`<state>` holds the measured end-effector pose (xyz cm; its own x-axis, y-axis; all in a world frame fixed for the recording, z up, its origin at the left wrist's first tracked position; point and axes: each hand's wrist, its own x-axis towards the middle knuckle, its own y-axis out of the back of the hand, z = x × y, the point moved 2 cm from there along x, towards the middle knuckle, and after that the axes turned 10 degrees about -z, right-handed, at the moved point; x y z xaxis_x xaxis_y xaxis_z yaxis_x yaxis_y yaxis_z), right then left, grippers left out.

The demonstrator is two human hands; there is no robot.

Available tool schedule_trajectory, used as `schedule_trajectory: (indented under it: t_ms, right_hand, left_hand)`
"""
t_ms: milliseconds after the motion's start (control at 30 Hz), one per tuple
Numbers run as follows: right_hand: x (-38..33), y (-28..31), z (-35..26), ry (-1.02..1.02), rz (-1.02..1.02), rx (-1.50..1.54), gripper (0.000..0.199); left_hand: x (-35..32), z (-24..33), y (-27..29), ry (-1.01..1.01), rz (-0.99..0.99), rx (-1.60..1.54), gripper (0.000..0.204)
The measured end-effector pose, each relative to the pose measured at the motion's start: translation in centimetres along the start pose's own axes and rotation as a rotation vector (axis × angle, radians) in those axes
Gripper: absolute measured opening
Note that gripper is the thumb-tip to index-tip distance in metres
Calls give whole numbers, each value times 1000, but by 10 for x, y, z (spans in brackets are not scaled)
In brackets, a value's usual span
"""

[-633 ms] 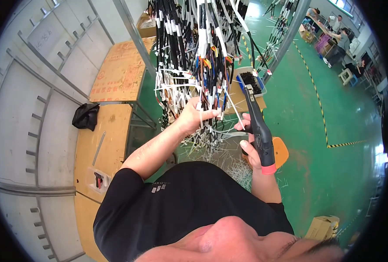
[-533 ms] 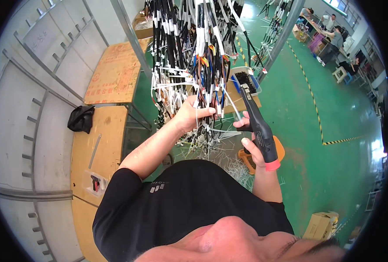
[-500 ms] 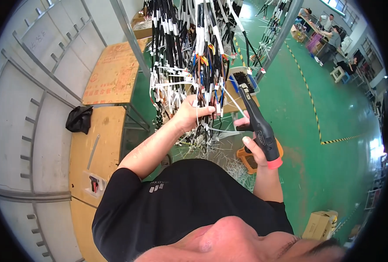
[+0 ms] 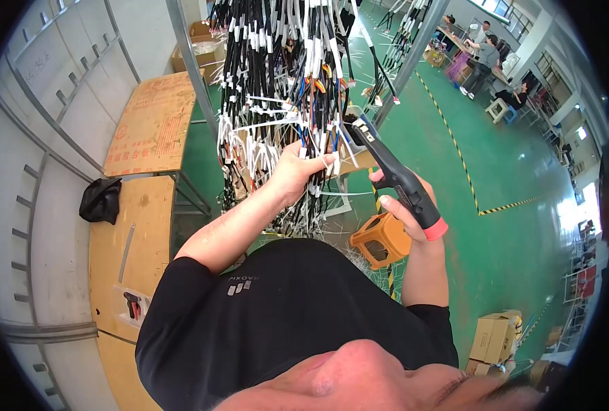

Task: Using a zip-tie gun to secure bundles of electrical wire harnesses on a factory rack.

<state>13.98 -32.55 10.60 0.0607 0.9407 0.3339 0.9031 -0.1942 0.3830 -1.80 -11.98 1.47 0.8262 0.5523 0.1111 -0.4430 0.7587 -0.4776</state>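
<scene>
Right hand: closed around a black tool with a red end cap; its nose is aimed at the wire bundle.
Left hand: closed on a cluster of wires, pinched between thumb and fingers.
Wire bundle: black and white cables hung straight ahead from above, with white ties and tags; the view beyond is blocked by it.
Orange stool: seen on the green floor, below the right forearm.
Tabletop: wooden, at left; a black bag is laid on it.
Cardboard box: on the floor, lower right.
Far: people seated at a bench, well apart.
</scene>
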Motion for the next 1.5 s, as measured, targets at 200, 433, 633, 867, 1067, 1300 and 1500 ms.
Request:
schedule_trajectory:
  t_ms: [200,433,633,867,1067,1300,1500]
  right_hand:
    - [2,11,-21,-23,-63,-152,50]
    - [23,17,-67,-43,-181,-433,49]
    - [41,19,-80,114,-256,-619,49]
    - [52,16,-96,0,-340,-726,50]
    - [59,2,-99,-60,-361,-891,52]
    - [64,11,-67,-11,-339,-915,41]
    - [56,29,-12,37,-278,-1031,15]
  left_hand:
    - [1,4,1,43,-39,-47,30]
    - [-5,9,-13,-29,101,51,29]
    - [-8,11,-20,-64,217,133,20]
    - [-10,12,-27,-131,307,225,18]
    - [-10,9,-23,-191,321,346,17]
    - [-14,6,-19,-169,305,382,20]
    - [-15,10,-21,-169,259,361,21]
